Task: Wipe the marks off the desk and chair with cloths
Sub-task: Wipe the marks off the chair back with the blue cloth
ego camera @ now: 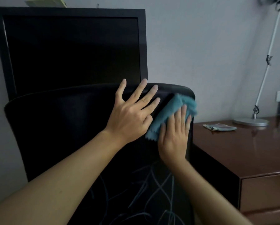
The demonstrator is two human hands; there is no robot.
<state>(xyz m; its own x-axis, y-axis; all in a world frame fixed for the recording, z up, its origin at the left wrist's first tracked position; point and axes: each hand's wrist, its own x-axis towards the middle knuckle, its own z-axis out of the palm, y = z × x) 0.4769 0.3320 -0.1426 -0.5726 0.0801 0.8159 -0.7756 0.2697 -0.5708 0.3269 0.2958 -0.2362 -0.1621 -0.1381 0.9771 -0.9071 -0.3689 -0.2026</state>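
The left hand lies flat on the black chair back, its fingers straight and spread, gripping nothing. The right hand presses a blue cloth against the chair's upper right corner with straight fingers. Pale scribble marks show lower on the chair. A second folded cloth lies on the brown table, near the lamp base.

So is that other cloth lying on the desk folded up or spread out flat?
Folded. The cloth lies as a small, compact bundle with layered edges at its left end, near the lamp base on the desk.
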